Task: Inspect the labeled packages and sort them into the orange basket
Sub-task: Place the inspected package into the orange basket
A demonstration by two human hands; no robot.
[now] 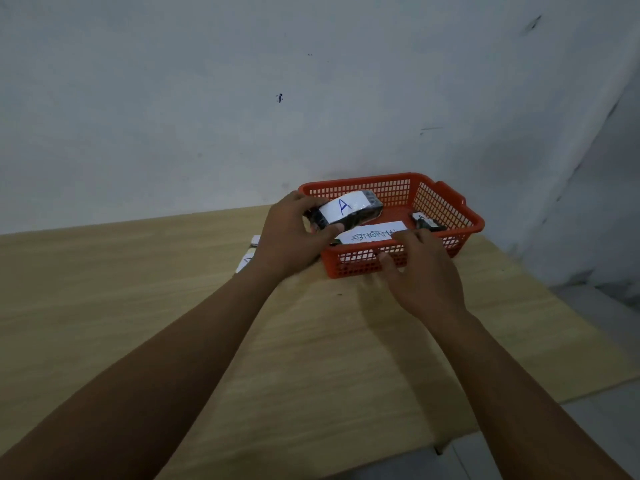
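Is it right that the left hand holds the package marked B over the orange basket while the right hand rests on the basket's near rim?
Not quite. The head view shows the package in the left hand is marked A, not B. The rest stands: it is held over the orange basket, and the right hand rests on the basket's near rim.

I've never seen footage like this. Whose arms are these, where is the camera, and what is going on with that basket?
No machine here: a person wears a wide-angle camera on the head, looking down at their own arms. The left hand grips a dark wrapped package with a white label marked A, holding it over the orange plastic mesh basket. The right hand rests on the basket's near rim, holding nothing. Inside lie a white paper sign reading ABNORMAL and another small dark package. The basket stands on a light wooden table.
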